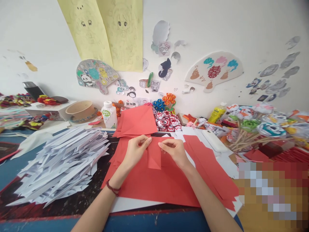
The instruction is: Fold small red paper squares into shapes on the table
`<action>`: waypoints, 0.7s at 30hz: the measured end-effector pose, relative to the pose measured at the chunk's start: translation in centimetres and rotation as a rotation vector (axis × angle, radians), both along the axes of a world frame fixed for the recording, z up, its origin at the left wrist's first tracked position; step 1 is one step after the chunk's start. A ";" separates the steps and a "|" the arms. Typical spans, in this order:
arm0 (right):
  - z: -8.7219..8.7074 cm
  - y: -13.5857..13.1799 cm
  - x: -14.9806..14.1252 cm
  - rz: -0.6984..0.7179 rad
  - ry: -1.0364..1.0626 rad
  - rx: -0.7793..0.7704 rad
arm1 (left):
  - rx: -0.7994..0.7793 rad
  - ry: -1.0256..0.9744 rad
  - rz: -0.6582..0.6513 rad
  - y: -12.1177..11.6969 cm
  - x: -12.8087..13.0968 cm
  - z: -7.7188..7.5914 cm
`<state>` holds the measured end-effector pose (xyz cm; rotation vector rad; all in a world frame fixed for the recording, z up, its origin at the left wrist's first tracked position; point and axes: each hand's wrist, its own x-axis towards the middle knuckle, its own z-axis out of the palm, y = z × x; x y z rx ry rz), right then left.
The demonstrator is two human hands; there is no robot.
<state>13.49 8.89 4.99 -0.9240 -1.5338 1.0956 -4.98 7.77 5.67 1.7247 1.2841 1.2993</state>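
Between my hands hangs a narrow piece of red paper [154, 156], held up over larger red sheets [145, 187]. My left hand [138, 146] pinches its upper left corner between thumb and fingers. On the opposite corner, my right hand [175, 149] has thumb and fingertips pinched together. Just beyond my hands lies a stack of red paper squares [137, 120]. Longer red sheets with uneven edges [210, 167] spread to the right of my right arm, over white paper.
A large heap of folded white paper strips [65, 164] covers the left side. Along the wall stand a white bottle [109, 116], a round wooden box [80, 111] and a yellow bottle [217, 113]. Paper flowers on sticks [253, 125] crowd the right. A white phone-like object [214, 140] lies nearby.
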 end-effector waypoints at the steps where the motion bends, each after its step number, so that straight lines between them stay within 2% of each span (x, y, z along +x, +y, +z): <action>1: 0.0 0.0 0.1 -0.012 -0.005 0.006 | -0.012 0.004 -0.024 0.0 0.0 0.0; 3: 0.0 0.1 0.2 -0.034 -0.020 0.020 | -0.005 0.049 -0.017 -0.1 0.0 0.0; 7: -0.1 0.2 0.2 -0.047 -0.031 0.026 | 0.070 0.136 0.098 -0.4 0.2 0.2; 12: 0.2 0.3 0.4 -0.093 -0.011 0.047 | 0.019 0.131 -0.019 -0.5 0.2 0.2; 17: 0.4 0.3 0.6 -0.090 0.020 0.047 | 0.044 0.142 0.024 -0.5 0.4 0.1; 21: 0.2 0.6 0.8 -0.139 0.069 0.062 | 0.009 0.140 -0.061 -0.6 0.6 0.0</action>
